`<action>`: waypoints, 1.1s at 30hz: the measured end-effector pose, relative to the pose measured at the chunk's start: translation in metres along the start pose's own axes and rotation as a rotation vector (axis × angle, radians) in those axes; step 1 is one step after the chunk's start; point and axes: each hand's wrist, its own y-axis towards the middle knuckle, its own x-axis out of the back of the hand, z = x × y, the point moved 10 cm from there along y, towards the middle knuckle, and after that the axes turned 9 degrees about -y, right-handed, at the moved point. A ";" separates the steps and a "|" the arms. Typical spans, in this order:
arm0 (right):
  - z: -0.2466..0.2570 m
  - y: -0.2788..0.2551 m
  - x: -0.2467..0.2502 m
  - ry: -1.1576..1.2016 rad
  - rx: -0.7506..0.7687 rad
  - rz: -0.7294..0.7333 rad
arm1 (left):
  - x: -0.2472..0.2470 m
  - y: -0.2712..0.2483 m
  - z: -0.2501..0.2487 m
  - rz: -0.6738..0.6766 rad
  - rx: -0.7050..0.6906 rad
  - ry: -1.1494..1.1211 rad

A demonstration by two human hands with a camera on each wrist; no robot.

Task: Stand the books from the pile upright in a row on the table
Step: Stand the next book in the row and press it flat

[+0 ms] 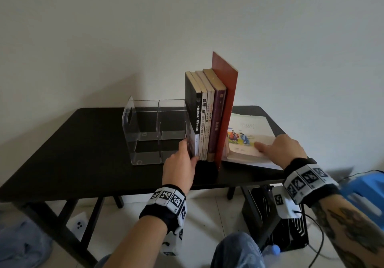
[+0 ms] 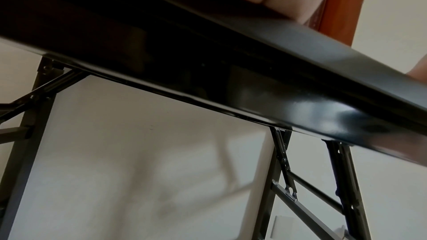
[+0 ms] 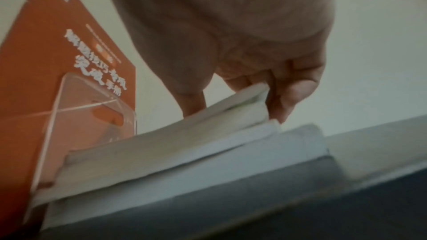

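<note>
Several books [image 1: 204, 122] stand upright in a row on the black table [image 1: 83, 143], held in a clear acrylic rack [image 1: 145, 130]. A tall orange-red book [image 1: 226, 105] closes the row's right end. My left hand [image 1: 190, 151] presses flat against the black book [image 1: 192, 112] at the row's left end, thumb at the spine's foot. Right of the row lies a flat pile [image 1: 249, 155] topped by an illustrated book [image 1: 247, 130]. My right hand [image 1: 270, 146] grips that top book [image 3: 184, 143] at its near corner, thumb above and fingers [image 3: 291, 94] round the edge, lifting it slightly.
The rack's two left compartments hold nothing. A white wall stands close behind the table. A blue stool [image 1: 365, 188] sits near my right forearm. Under the table are a black case [image 1: 270, 215], cables and a water bottle [image 1: 272, 249]. The table's front edge [image 2: 277, 52] fills the left wrist view.
</note>
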 end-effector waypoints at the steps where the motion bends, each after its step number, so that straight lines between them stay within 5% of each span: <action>1: -0.001 -0.001 0.005 0.015 -0.007 -0.008 | 0.000 0.000 0.000 -0.001 0.000 0.006; 6: -0.007 0.000 0.024 0.122 -0.056 0.001 | 0.000 0.000 0.000 0.003 0.008 0.017; 11: -0.003 -0.008 0.029 0.713 -0.078 0.105 | 0.000 0.000 0.000 0.003 0.005 0.023; 14: 0.011 -0.017 0.039 0.813 -0.028 0.103 | -0.001 0.000 0.000 0.007 0.006 0.023; 17: 0.023 -0.027 0.066 0.733 0.072 -0.074 | -0.001 -0.001 0.000 0.019 0.008 0.009; 22: 0.030 -0.072 0.131 0.811 0.194 -0.597 | -0.003 0.000 0.000 0.053 0.044 -0.021; 28: 0.064 -0.113 0.156 1.141 0.487 -0.649 | -0.003 -0.001 0.000 0.069 0.067 -0.042; 33: 0.107 -0.164 0.169 1.002 0.763 -0.782 | -0.002 0.000 0.000 0.032 0.049 -0.055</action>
